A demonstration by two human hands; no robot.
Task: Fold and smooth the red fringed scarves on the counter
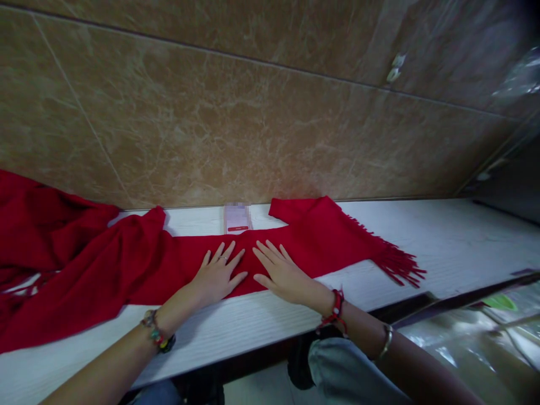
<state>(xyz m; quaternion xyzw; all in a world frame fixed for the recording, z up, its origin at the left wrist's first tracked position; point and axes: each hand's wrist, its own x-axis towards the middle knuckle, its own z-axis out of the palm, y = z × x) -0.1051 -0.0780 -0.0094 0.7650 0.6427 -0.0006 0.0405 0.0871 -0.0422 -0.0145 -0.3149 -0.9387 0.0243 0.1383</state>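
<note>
A long red scarf (pixel 337 242) with a fringed right end lies across the white table. Its middle part is folded into a flat strip, while the left part is bunched and wrinkled. My left hand (pixel 217 274) rests on the strip with its fingers spread. Just to the right, my right hand (pixel 282 275) lies flat on the same cloth, fingers apart and pointing up and left. Neither hand grips anything. Behind the scarf sits a small clear packet (pixel 237 218) with a pale label and a red mark.
The white wood-grain tabletop (pixel 442 236) runs along a brown marbled tile wall (pixel 211 124). Clear plastic wrapping (pixel 459 349) fills the lower right, beyond the table edge. A dark object (pixel 510 174) stands at the far right end.
</note>
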